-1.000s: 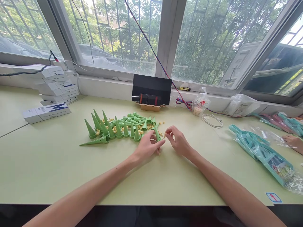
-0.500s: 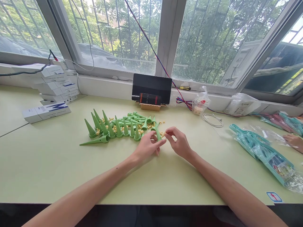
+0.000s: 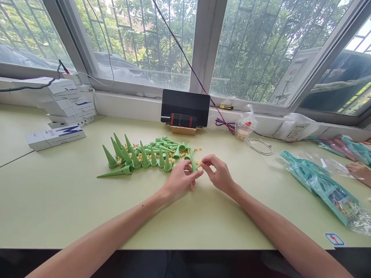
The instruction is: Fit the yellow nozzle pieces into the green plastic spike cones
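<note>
My left hand [image 3: 181, 177] is closed around the wide base of a green plastic spike [image 3: 193, 161], its narrow end pointing up and away. Close on its right, my right hand [image 3: 216, 173] pinches a small yellow plastic piece [image 3: 199, 165] against the spike's side; whether it sits in a hole there I cannot tell. To the left, several green spikes [image 3: 145, 157] stand upright on their wide ends. One more spike [image 3: 116, 172] lies on its side in front of them. Behind, further spikes [image 3: 162, 145] lie heaped among loose yellow pieces [image 3: 140, 158].
A tablet [image 3: 185, 106] with a phone [image 3: 183, 121] before it leans at the window. White boxes [image 3: 65, 104] are stacked at the left. Right of my hands are a coiled white cable [image 3: 260, 146] and bagged teal plastic items [image 3: 319, 181]. Another person's hand [image 3: 358, 170] shows at the right edge.
Both hands keep nearly the same grip and place, with the yellow piece still at the spike's side. The whole view has shifted very slightly.
</note>
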The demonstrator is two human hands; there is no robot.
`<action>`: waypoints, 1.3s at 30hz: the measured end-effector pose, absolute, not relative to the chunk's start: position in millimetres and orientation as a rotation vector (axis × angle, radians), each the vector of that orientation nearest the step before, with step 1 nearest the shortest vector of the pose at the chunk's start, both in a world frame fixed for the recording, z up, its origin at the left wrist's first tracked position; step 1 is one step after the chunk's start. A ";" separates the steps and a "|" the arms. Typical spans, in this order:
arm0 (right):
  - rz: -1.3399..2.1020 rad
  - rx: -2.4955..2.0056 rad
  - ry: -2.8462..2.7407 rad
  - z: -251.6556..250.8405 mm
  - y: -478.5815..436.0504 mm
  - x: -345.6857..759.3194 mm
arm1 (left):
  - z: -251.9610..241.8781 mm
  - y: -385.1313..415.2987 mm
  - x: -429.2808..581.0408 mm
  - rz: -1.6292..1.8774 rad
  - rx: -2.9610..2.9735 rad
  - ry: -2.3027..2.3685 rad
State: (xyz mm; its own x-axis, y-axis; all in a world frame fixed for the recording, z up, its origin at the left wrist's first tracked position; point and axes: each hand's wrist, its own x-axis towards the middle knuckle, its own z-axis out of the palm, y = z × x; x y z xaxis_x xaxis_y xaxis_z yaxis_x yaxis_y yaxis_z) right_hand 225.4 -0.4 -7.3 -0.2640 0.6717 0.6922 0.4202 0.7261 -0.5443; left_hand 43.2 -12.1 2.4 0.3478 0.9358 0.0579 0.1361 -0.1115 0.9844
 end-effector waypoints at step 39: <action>0.298 -0.823 -1.886 -7.8 -1.4 222.7 | 4.6 -14.2 43.2 1.030 1.545 1.103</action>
State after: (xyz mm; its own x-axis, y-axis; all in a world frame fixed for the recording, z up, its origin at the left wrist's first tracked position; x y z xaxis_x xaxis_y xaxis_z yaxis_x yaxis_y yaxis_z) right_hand 222.7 -1.4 -7.8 -0.2542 0.6593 0.7076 0.4087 0.7364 -0.5392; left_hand 43.2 -14.2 4.6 0.2406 0.9648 0.1059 0.1718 -0.1497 0.9737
